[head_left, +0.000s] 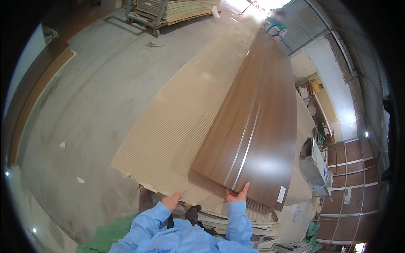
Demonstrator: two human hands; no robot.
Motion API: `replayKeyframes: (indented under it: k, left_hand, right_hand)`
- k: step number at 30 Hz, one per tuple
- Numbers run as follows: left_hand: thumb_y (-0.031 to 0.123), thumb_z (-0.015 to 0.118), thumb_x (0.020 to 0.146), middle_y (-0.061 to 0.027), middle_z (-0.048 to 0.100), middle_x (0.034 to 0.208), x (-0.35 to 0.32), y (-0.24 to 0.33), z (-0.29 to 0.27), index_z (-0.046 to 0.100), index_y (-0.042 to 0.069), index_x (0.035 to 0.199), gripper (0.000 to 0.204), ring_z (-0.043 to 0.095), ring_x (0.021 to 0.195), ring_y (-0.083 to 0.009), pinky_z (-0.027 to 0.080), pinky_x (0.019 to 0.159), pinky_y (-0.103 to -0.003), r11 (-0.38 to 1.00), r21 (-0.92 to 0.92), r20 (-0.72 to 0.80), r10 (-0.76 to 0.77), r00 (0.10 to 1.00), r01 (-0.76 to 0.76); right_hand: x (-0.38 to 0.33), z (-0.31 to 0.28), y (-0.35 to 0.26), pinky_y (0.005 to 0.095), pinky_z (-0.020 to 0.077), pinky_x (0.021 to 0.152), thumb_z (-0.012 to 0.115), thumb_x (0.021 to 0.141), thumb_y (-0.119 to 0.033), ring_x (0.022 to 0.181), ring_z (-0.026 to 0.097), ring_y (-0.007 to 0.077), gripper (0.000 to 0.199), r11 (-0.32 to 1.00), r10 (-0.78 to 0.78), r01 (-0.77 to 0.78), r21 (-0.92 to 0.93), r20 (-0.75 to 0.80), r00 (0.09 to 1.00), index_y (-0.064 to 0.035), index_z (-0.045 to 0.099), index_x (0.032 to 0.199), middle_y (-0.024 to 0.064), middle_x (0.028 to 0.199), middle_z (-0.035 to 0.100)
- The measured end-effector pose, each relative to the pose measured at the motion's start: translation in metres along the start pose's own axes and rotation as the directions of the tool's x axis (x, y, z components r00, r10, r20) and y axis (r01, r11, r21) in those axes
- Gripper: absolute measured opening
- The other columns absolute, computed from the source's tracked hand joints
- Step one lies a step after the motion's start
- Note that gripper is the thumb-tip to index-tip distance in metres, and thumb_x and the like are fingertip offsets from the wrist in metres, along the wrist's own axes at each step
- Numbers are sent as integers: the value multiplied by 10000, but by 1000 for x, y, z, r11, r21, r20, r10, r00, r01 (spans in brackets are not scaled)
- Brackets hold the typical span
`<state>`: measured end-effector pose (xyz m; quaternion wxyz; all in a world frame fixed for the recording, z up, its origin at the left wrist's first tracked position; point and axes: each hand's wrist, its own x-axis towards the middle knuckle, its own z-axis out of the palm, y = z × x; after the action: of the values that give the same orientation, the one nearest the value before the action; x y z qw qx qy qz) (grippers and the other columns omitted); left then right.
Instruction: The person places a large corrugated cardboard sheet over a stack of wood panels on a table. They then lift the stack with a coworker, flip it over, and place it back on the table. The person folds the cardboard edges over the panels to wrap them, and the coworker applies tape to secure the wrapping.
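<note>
**Walnut-brown panel held at its near end, both hands on the stack**

Walnut-brown long wood-grain laminate panel (253, 126) with two pale grooves down its length lies tilted across the scene, near end low at centre right, far end reaching up toward the top right. Under it: a wide sheet of tan ribbed corrugated cardboard (177, 130), spread over the stack and overhanging to the left.

Right hand (237, 195): fingers under the panel's near edge, thumb up over the face, clamped on the panel. Left hand (173, 199): fingers spread open, pressed against the near edge of the cardboard, not closed around anything. Both sleeves light blue.

Far end of panel: a second person (275, 26) in a green and grey top stands at it; their hands cannot be made out.

Left: bare grey concrete floor (97, 92). Far, top centre: wheeled metal cart loaded with pale boards (177, 10). Right: brown grooved panels (350, 185) leaning upright.
</note>
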<state>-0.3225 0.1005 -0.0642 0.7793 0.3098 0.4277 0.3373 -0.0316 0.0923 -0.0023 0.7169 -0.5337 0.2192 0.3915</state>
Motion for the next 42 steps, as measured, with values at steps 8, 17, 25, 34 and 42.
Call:
replayKeyframes:
  k: [8,17,25,34,42]
  left_hand:
    - [272,530,944,-92,651,970,9,-17,-6,587,-29,1071,332,609,866,-193,505,752,-298,1000,20,18,14,1000,-14]
    - [266,572,926,-89,651,1045,4,20,-9,619,-29,1071,333,612,931,-167,493,823,-284,994,70,-19,-77,997,78]
    - [260,549,937,-91,652,988,1,16,-3,597,-34,1082,331,627,818,-175,534,704,-304,990,38,91,132,987,-136]
    - [244,518,945,-114,632,996,-9,35,10,554,-29,1118,325,633,769,-224,580,614,-359,972,-232,67,-11,998,26]
    - [243,486,953,-121,619,1016,-8,59,27,527,-10,1149,324,639,808,-231,575,591,-343,974,-214,56,-62,997,73]
  right_hand:
    - [0,-4,-4,484,490,853,781,697,-469,1046,531,295,608,999,-19,21,26,-47,999,-138,564,1159,125,1144,568]
    - [5,-10,-9,461,494,884,777,708,-462,1044,544,297,601,998,-70,70,0,-40,997,-122,564,1154,114,1151,568]
    - [4,-13,-4,464,481,919,765,721,-465,1080,535,300,591,996,-86,86,-1,9,996,-130,558,1161,117,1173,556]
    - [-20,-35,-14,452,405,1024,760,746,-433,1193,451,327,738,984,113,-75,-161,238,965,2,435,1245,170,1265,479]
    - [-119,-38,1,451,368,1010,747,699,-230,1231,447,363,779,-621,68,751,-225,939,337,-22,380,1354,188,1355,448]
